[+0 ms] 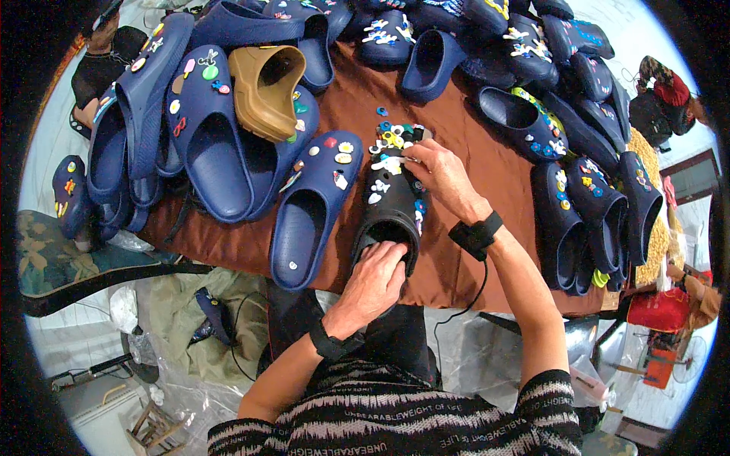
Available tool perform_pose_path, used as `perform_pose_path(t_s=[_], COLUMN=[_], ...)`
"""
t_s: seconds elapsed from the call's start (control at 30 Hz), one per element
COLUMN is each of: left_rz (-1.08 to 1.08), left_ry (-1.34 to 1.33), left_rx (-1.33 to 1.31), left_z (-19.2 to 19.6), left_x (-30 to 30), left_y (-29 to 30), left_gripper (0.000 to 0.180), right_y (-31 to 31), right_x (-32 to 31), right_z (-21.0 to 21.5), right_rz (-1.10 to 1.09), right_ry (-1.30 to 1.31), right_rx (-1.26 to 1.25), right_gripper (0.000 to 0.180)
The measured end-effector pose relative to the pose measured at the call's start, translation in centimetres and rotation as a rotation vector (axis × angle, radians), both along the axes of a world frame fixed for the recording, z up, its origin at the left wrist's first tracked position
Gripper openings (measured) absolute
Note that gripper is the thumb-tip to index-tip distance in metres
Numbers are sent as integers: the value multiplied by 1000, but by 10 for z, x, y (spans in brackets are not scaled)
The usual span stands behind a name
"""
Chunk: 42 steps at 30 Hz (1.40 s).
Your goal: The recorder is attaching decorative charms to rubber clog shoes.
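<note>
Black clog (393,199), rounded, bears raised charms (380,186) over creased cloth (502,182).

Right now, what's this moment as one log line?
left hand: partly inside black clog | right hand: at white charm on its upper | clog's left: blue clog | beneath: brown cloth

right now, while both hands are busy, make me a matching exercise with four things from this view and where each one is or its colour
1. left hand
2. right hand
3. tan shoe
4. tablecloth

A. at the charms on the toe end of the black clog
B. brown
C. with its fingers in the black clog's foot opening
D. resting on blue clogs, left of centre

Pairs: 1-C, 2-A, 3-D, 4-B
</note>
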State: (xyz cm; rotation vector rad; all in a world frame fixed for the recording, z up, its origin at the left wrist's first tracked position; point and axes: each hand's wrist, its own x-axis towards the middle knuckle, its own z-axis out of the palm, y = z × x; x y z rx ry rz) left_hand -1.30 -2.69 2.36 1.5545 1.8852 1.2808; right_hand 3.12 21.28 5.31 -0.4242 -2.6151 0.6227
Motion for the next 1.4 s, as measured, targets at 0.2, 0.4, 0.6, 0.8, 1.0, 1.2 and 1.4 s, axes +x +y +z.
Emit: perform_pose_path(t_s=[0.2, 0.4, 0.6, 0.8, 1.0, 1.2, 1.4], left_rz=[0, -25, -9, -7, 0, -6, -9], left_ry=[44, 36, 27, 21, 29, 15, 14], left_rx=[9, 6, 24, 10, 11, 2, -1], left_z=[-1, -1, -2, -2, -4, -6, -5], left_x=[0, 0, 0, 0, 0, 1, 0], left_y=[1, 1, 1, 1, 1, 2, 1], left_gripper=[22, 21, 20, 21, 22, 22, 23], right_y=[2, 4, 12, 0, -12, -26, -38], right_x=[-8, -15, -16, 3, 6, 12, 18], right_z=[6, 11, 3, -6, -7, -3, 2], right_rz=[42, 17, 53, -164, -113, -95, -75], right_ry=[-19, -133, -6, 80, 75, 30, 25], right_rx=[164, 170, 126, -379, -104, 61, 37], right_gripper=[14, 17, 19, 25, 14, 13, 17])
